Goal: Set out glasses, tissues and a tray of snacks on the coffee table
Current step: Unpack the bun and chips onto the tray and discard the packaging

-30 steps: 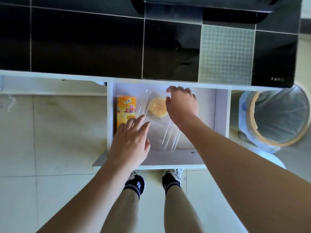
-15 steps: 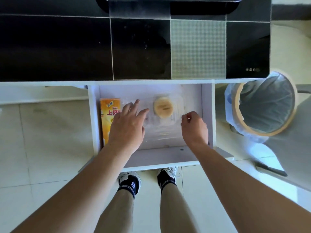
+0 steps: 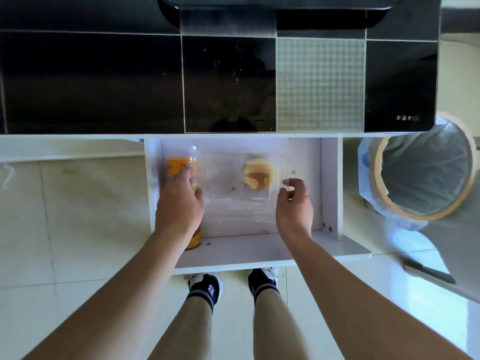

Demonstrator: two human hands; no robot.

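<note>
I see a white open drawer (image 3: 328, 183) carrying a clear plastic tray (image 3: 233, 201) with one round pastry (image 3: 258, 172); orange snack can (image 3: 179, 166) lies just left of the tray.

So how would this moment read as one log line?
stage: fetching snacks | left hand: on clear tray edge | right hand: pinching tray's right edge | cake in tray | drawer open

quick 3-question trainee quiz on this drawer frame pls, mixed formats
1. True or false: the clear plastic tray lies in the open drawer.
2. Which hand is at the tray's edge nearest the bin? A left, B right.
3. Fill in: the orange snack can lies under the ___ hand.

Key: 1 true. 2 B, the right hand. 3 left; the left hand covers it; its grip is hidden.
</note>
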